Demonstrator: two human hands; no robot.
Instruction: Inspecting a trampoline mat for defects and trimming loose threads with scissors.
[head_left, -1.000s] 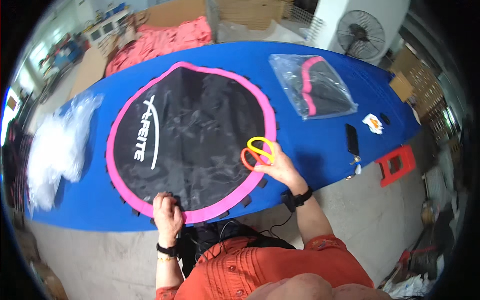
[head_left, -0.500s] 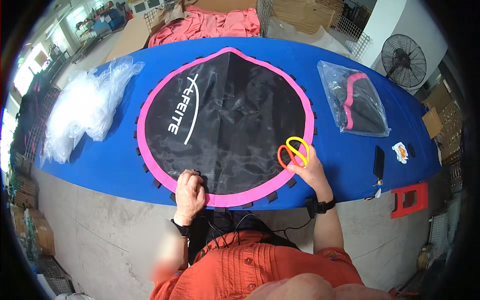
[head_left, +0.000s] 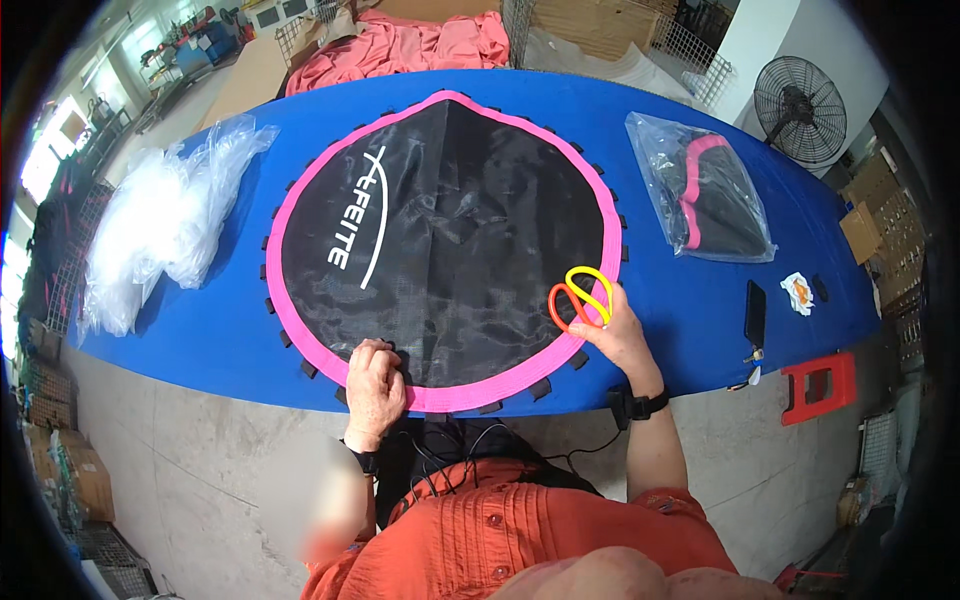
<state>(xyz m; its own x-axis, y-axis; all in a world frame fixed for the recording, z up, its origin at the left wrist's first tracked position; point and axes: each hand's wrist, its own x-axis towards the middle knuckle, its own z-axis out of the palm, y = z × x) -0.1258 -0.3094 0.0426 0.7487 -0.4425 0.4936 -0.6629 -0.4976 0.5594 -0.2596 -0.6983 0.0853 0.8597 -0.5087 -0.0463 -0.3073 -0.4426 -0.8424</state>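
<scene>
A round black trampoline mat (head_left: pixel 500 300) with a pink border and black loops around its edge lies spread on the blue-covered table (head_left: pixel 690 350). My left hand (head_left: pixel 375 393) rests at its near edge, fingers curled over the pink border; the thumb is hidden. At the mat's near right edge, my right hand (head_left: pixel 617 335) grips a pair of scissors (head_left: pixel 557 308) with one red and one yellow handle loop. The loops stick up over the mat, and the blades are hidden by the hand.
Crumpled clear plastic bags (head_left: pixel 165 230) lie at the left. A clear bag with a folded black-and-pink mat (head_left: pixel 705 195) is at the right, near a phone (head_left: pixel 755 313) and crumpled tissue (head_left: pixel 798 293). Beyond the table's right end stand a red stool (head_left: pixel 818 390) and a fan (head_left: pixel 798 108).
The whole view has shifted slightly, so everything on the table sits a little higher and further left. Both hands keep their places on the mat, and the scissors stay in my right hand.
</scene>
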